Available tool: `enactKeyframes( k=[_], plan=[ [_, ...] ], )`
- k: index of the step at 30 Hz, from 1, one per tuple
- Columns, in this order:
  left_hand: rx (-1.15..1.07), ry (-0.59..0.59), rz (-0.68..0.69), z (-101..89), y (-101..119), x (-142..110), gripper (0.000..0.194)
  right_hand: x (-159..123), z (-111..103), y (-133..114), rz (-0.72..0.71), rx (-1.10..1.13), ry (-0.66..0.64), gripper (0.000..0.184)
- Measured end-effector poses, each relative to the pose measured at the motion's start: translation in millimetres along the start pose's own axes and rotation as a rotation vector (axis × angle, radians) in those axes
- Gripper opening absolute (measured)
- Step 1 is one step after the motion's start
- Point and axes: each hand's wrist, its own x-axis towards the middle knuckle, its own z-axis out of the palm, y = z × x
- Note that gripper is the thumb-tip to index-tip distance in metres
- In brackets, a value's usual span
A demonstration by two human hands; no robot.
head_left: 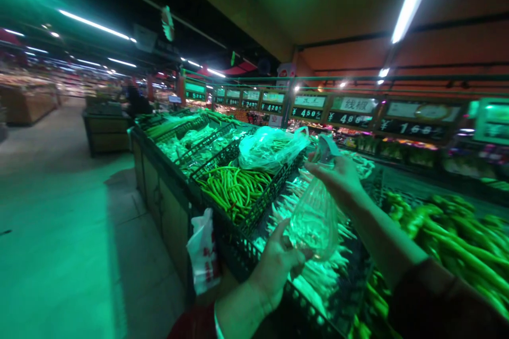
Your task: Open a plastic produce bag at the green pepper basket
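My left hand [276,265] is closed around the bottom of a clear plastic bag [314,217] holding pale vegetables. My right hand [338,177] pinches the top of the same bag and holds it up. The bag hangs over a black crate of white, slender vegetables [318,275]. Left of it, another black crate holds long green beans [234,188].
A filled plastic bag [270,145] rests on the crates behind the beans. Green peppers [457,243] lie at the right. A roll of white bags [204,257] hangs on the stand's corner. Price signs [306,113] line the back. An aisle floor [59,212] stretches left; a person [135,98] stands far off.
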Motion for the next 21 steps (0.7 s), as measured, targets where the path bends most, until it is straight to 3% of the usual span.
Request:
enactKeyframes(
  k=[9, 15, 19, 21],
  plan=[
    [-0.030, 0.059, 0.028, -23.1, 3.7, -20.5, 0.080, -4.4, 46.3, -3.9, -0.085, 0.034, -0.127, 0.043],
    [-0.035, 0.134, 0.021, -35.4, -6.5, -35.9, 0.077, -23.6, 68.3, -4.0, -0.152, 0.107, -0.279, 0.029],
    [-0.113, 0.100, 0.035, -41.8, -12.5, -44.6, 0.071, -39.8, 75.4, -19.2, -0.144, 0.144, -0.364, 0.047],
    [-0.184, 0.067, 0.043, -45.6, -16.4, -48.1, 0.075, -48.1, 77.9, -27.6, -0.149, 0.147, -0.411, 0.046]
  ],
)
